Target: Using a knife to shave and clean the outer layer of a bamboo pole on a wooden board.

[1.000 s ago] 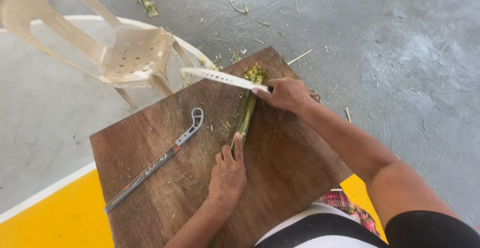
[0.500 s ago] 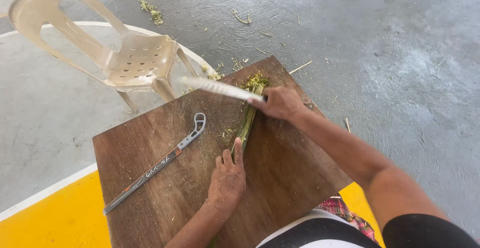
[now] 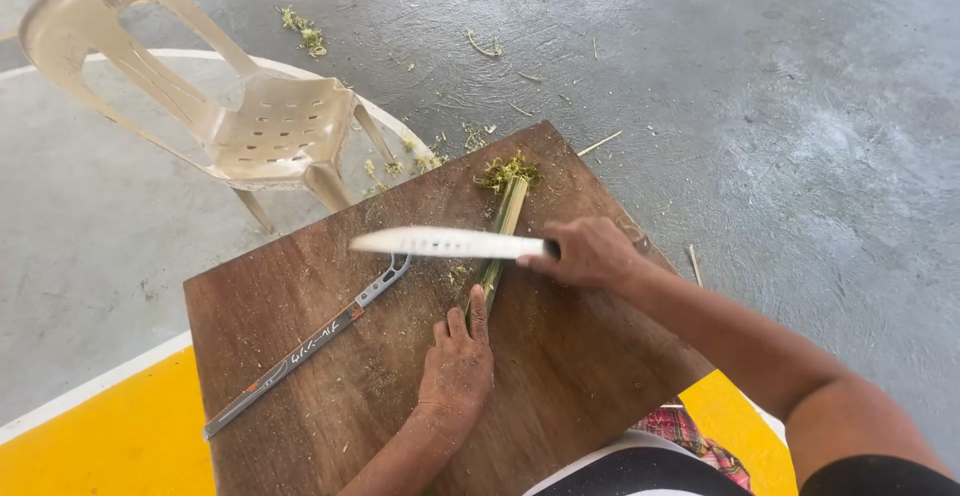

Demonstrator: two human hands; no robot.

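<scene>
head view: only one camera, looking down at the work.
right hand (image 3: 590,253): fingers closed around the handle of a large knife (image 3: 450,243); blade is lying roughly level, crossing above the stalk, edge contact with it not clear.
left hand (image 3: 458,361): lying flat on the board, fingers (image 3: 478,308) extended and pressing the near end of the stalk; not wrapped around anything.
green stalk (image 3: 503,236): long, thin, lying lengthwise on the wooden board (image 3: 560,376), far end frayed into shreds near the board's far edge.
second blade (image 3: 300,351): long narrow tool lying loose on the board left of the stalk, apart from both hands.
surroundings: plastic chair (image 3: 250,126) standing just beyond the board; green scraps scattered over the concrete floor (image 3: 800,106).
risk 1: blade is sitting near the left fingertips; stalk is round and thin, so likely rolling under pressure and sending the edge toward those fingers.
risk 2: hold-down is by fingertips only; stalk could be sliding lengthwise mid-cut.
risk 3: board's support is hidden; if it is tipping under load, the loose tool may be sliding off.
risk 4: shreds on the board are probably reducing grip under the stalk.
</scene>
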